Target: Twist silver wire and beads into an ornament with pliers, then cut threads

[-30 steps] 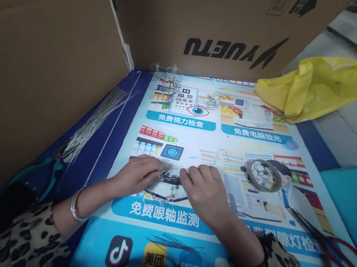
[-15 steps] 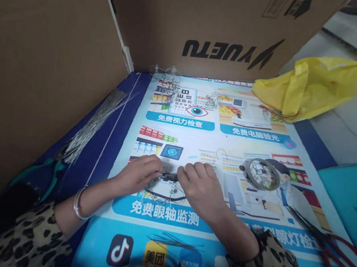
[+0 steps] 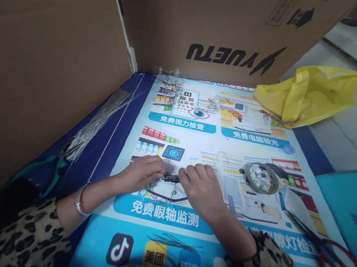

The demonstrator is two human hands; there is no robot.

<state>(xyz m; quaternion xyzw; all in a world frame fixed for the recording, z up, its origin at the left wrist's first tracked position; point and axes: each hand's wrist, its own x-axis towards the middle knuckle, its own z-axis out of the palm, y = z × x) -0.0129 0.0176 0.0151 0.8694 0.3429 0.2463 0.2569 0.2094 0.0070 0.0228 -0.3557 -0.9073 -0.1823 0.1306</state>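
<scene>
My left hand (image 3: 140, 175) and my right hand (image 3: 202, 188) rest on a printed poster mat (image 3: 194, 140), fingertips nearly meeting. Between them both pinch a small dark piece (image 3: 171, 178) joined to a thin dark cord with small beads (image 3: 165, 194) that loops toward me. The fingers of both hands are curled closed. A silver bangle (image 3: 80, 199) circles my left wrist. My sleeves are leopard print.
Cardboard walls (image 3: 42, 53) stand at left and behind. A bundle of thin metal wires (image 3: 97, 120) and teal-handled pliers (image 3: 46, 169) lie at left. A round clear dish of beads (image 3: 261, 177), red-handled scissors (image 3: 334, 260), a yellow plastic bag (image 3: 310, 91) and a teal bag (image 3: 356, 207) lie at right.
The hands stay pinched on the beaded cord with only slight shifts; the camera view has drifted a little.
</scene>
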